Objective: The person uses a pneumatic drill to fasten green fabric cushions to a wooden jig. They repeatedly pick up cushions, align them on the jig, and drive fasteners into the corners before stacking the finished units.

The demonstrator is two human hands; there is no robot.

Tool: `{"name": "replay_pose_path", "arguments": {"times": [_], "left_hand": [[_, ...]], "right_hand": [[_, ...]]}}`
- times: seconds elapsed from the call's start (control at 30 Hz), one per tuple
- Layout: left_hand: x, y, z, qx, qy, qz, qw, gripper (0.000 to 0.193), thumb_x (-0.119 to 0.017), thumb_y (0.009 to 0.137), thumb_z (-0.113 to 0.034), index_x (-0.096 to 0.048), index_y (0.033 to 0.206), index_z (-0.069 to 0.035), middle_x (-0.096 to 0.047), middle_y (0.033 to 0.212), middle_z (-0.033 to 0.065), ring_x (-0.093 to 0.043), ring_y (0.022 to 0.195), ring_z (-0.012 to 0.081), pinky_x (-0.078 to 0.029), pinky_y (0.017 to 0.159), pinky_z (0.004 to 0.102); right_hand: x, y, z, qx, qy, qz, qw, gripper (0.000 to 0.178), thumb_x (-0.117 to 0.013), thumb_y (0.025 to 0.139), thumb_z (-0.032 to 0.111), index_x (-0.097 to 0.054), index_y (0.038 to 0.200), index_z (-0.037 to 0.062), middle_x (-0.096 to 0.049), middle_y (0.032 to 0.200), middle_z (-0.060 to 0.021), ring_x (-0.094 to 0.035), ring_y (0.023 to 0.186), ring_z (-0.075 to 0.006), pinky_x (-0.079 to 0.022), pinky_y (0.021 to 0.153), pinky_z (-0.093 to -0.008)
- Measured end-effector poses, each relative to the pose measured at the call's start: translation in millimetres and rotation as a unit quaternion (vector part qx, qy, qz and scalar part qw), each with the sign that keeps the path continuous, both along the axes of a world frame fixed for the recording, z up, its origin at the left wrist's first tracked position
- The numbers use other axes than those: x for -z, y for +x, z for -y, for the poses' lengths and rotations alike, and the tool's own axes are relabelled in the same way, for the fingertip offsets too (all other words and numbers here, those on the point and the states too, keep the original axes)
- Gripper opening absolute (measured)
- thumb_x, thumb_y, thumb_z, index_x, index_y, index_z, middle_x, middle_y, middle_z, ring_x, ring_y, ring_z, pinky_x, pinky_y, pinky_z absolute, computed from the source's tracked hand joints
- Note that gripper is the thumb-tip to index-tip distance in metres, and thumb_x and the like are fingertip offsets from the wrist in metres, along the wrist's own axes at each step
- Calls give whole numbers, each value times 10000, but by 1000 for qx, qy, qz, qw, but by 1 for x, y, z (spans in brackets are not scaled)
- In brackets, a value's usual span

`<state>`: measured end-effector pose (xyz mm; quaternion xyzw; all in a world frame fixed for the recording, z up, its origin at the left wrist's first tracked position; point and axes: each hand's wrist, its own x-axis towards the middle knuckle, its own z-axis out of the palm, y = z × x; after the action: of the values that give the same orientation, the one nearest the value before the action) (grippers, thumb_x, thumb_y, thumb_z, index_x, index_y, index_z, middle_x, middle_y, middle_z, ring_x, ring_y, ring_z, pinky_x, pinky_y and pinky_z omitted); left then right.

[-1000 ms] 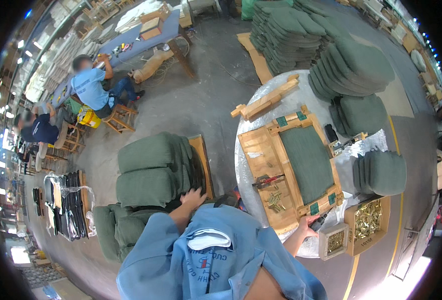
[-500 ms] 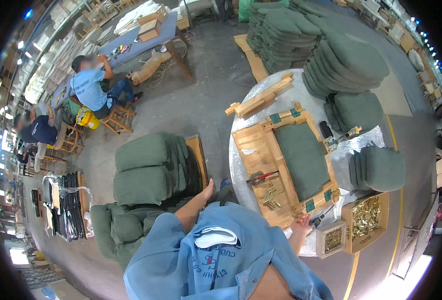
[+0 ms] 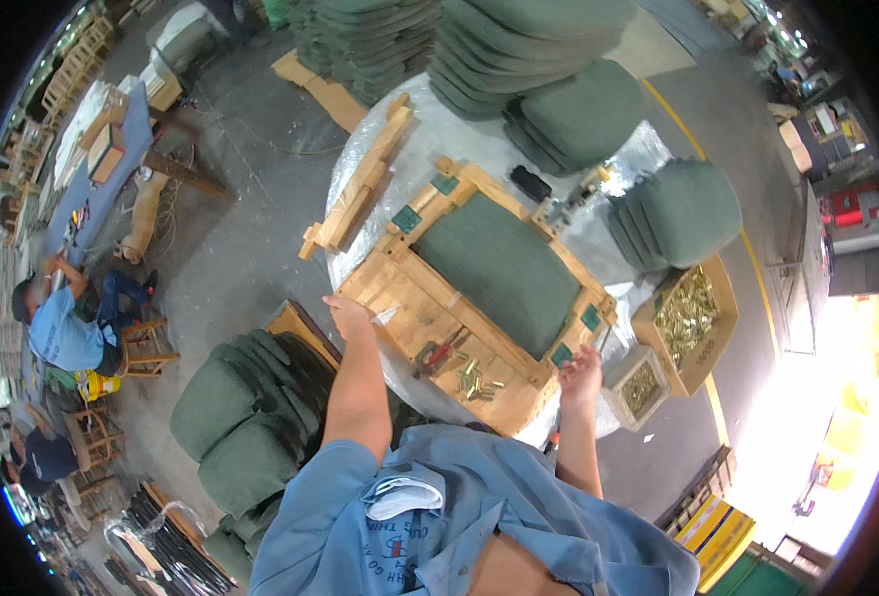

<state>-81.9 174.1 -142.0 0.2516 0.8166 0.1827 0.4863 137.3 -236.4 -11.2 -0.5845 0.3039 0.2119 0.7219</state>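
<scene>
My left hand (image 3: pixel 348 316) is at the left edge of a wooden board (image 3: pixel 400 313), fingers stretched out, holding nothing I can see. My right hand (image 3: pixel 581 373) is raised by the near right corner of the wooden frame (image 3: pixel 559 355), its fingers loosely bent and apart. Inside the frame, which has green pads at its corners, sits a dark green cushion (image 3: pixel 499 268). On the board's bare strip lie a red-handled tool (image 3: pixel 441 354), several brass-coloured pieces (image 3: pixel 474 379) and a small white piece (image 3: pixel 387 315).
Foil-like sheeting (image 3: pixel 358 189) covers the round table. Stacked green cushions (image 3: pixel 673 214) and joined wooden bars (image 3: pixel 365 184) lie around the board. A carton of brass-coloured parts (image 3: pixel 713 343) and a smaller box (image 3: pixel 638 387) stand right. More cushions (image 3: pixel 251 407) are stacked left. A seated person (image 3: pixel 67 323) works farther off.
The view has swung right. My left hand has come from beside the cushion stack to the board's left edge. My right hand has risen from near a dark tool to the frame's corner.
</scene>
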Motion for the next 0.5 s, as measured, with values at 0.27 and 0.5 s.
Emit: {"name": "replay_pose_path", "arguments": {"times": [0.27,0.5], "left_hand": [[-71,33,1,34,-10,-153,988,769,-168,1108,-668,-648,1444,-171,-719,1368,169,-646,1296,437,-434,1100,641],[-57,23,1,24,-42,-182,982,749,-151,1113,-642,-681,1401,-198,-750,1306,146,-682,1229,424,-479,1000,636]], "right_hand": [[-118,198,-164,-169,-69,359,915,496,-615,1044,458,-597,1450,173,-630,1392,-38,-582,1232,-210,-406,1070,-435],[-85,323,-243,-227,-170,331,900,349,-670,1074,283,-647,1368,96,-707,1137,-117,-727,872,-199,-599,775,-341]]}}
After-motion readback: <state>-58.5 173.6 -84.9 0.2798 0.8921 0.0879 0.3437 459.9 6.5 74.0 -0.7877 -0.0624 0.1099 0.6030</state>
